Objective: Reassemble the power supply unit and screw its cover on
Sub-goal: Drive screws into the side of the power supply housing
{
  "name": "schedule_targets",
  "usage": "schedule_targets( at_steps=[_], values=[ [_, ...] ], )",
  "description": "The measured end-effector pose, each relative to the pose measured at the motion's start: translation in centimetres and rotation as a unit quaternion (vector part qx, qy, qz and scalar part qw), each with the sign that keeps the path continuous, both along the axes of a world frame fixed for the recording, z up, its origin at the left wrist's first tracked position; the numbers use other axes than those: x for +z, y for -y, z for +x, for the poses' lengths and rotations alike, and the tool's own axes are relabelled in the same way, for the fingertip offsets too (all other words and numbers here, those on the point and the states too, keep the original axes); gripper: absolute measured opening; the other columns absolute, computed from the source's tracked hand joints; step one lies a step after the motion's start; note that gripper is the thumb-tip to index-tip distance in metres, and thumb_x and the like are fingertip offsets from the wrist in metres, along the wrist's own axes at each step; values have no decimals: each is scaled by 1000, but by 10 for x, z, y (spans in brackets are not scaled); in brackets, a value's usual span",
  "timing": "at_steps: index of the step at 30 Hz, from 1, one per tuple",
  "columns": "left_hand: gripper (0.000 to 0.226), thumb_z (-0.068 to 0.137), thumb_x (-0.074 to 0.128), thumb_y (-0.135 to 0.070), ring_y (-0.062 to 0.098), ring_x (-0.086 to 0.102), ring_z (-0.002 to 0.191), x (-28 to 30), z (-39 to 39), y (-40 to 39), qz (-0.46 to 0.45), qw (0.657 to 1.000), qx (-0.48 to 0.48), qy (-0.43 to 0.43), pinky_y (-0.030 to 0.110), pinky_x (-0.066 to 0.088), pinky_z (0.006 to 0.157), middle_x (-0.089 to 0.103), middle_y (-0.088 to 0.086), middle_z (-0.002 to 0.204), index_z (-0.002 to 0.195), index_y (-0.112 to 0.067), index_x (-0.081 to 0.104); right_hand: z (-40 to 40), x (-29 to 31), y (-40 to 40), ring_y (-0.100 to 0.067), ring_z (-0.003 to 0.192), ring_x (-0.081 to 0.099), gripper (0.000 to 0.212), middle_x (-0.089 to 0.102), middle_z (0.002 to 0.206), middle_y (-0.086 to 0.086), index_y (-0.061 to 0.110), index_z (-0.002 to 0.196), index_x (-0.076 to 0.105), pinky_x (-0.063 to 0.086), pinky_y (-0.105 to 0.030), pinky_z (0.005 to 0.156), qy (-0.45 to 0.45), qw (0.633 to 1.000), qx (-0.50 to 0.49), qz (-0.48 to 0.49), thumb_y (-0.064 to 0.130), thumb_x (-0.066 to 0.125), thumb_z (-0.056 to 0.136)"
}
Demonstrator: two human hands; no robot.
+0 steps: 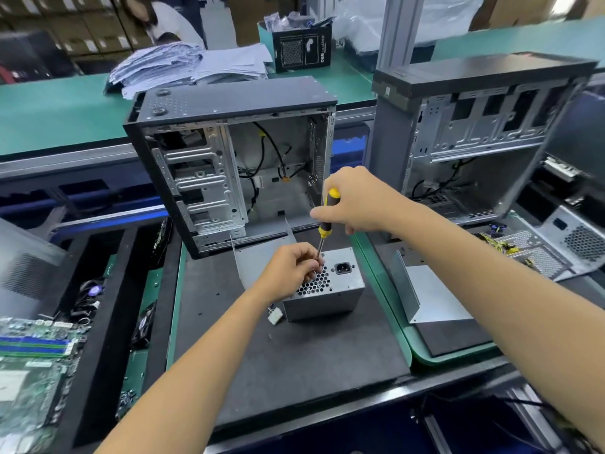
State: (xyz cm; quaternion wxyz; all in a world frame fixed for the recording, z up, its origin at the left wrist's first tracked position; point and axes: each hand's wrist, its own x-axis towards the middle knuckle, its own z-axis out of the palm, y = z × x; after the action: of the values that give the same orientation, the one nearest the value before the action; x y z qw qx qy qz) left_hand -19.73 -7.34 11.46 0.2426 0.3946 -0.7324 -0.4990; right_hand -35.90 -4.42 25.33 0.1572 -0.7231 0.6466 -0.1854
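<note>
Head view, wide-angle, edges bent and soft. Screwdriver [325, 221] tip hidden behind the left hand [292, 271]; any screw under it cannot be made out. PSU [322, 285] near-left corner covered by that hand; its cables mostly out of sight, only a white connector [275, 315] showing at its lower left.

PSU sits on the black mat [294, 362] on the counter, just in front of the open case [229, 165]. Face with honeycomb vent and power socket turned up. Long axis runs left-near to right-far.

Screwdriver steep, nearly upright, yellow butt up and tilted slightly right, shaft down into the vent face near its far-left corner.

Right hand [352, 201] grips the yellow-black handle, fingers wrapped round it. Left hand pinches the metal shaft low down, fingers curled.

Bent metal cover [258, 253] lies between PSU and case, partly hidden by the left hand. Second case [484, 142] stands to the right.

Writing: black box [302, 49] at the back reads "850", upside down; other print blurred.
</note>
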Motion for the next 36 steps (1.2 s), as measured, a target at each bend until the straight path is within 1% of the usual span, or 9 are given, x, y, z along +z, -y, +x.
schedule_targets(
  at_steps=[3, 6, 11, 15, 19, 24, 31, 34, 36],
  values=[
    [30, 88, 61, -1, -1, 59, 68, 0, -4, -3, -74, 996, -29, 51, 15, 48, 67, 66, -7, 75, 73, -27, 61, -6, -2, 0, -9, 43, 64, 23, 72, 69, -7, 7, 79, 59, 43, -12, 40, -24, 998, 30, 42, 28, 61, 88],
    [32, 82, 71, -5, 10, 57, 88, 0, -7, -4, -166, 978, -81, 99, 24, 47, 77, 66, -5, 82, 70, -32, 58, -5, -7, -3, -8, 42, 64, 23, 71, 67, -5, 9, 78, 60, 48, -18, 42, -51, 994, 68, 61, 29, 62, 87],
    [8, 79, 74, -7, 17, 51, 93, -4, -8, -8, -215, 961, -119, 130, 25, 43, 80, 55, -18, 82, 78, -14, 71, -3, -13, -10, -11, 42, 64, 21, 65, 69, -2, 8, 77, 61, 49, -27, 46, -55, 990, 100, 85, 27, 63, 86],
    [7, 78, 75, -7, 15, 54, 92, -3, -9, -8, -205, 963, -126, 118, 28, 46, 82, 65, -7, 84, 78, -13, 73, -1, -13, -13, -8, 43, 63, 22, 61, 70, 1, 11, 74, 63, 48, -22, 46, -89, 984, 145, 62, 28, 61, 88],
    [4, 77, 76, -7, 5, 53, 92, -4, -9, -8, -193, 968, -127, 98, 17, 40, 85, 64, -11, 84, 79, -11, 74, 3, -10, -16, -9, 60, 62, 24, 53, 66, 11, 13, 74, 65, 46, -27, 56, -138, 970, 194, 43, 33, 61, 88],
    [18, 75, 77, -10, 22, 58, 101, -6, -7, -5, -90, 986, -89, 103, 33, 46, 92, 67, -16, 83, 88, -9, 66, 7, -9, -19, 4, 65, 40, 22, 43, 66, 17, 16, 80, 62, 35, -27, 59, -181, 957, 225, 31, 36, 58, 90],
    [13, 75, 80, -16, 12, 52, 98, -10, -7, -1, -135, 979, -97, 116, 2, 34, 79, 53, -43, 92, 82, -18, 69, 5, -6, -21, 0, 61, 44, 19, 47, 61, 13, 12, 78, 64, 38, -24, 54, -163, 961, 220, 33, 27, 57, 87],
    [10, 77, 78, -16, 16, 53, 100, -11, -8, 2, -130, 978, -100, 127, 13, 37, 84, 61, -20, 93, 81, -19, 70, 3, -3, -21, -4, 59, 48, 13, 50, 60, 12, 14, 74, 63, 40, -23, 53, -148, 964, 218, 45, 23, 57, 83],
    [10, 77, 77, -17, 12, 50, 99, -10, -7, 4, -138, 976, -104, 135, 9, 35, 83, 61, -11, 91, 76, -23, 70, 2, -2, -19, -3, 57, 47, 9, 48, 59, 13, 18, 73, 60, 35, -19, 50, -150, 964, 215, 52, 22, 58, 81]
  ],
)
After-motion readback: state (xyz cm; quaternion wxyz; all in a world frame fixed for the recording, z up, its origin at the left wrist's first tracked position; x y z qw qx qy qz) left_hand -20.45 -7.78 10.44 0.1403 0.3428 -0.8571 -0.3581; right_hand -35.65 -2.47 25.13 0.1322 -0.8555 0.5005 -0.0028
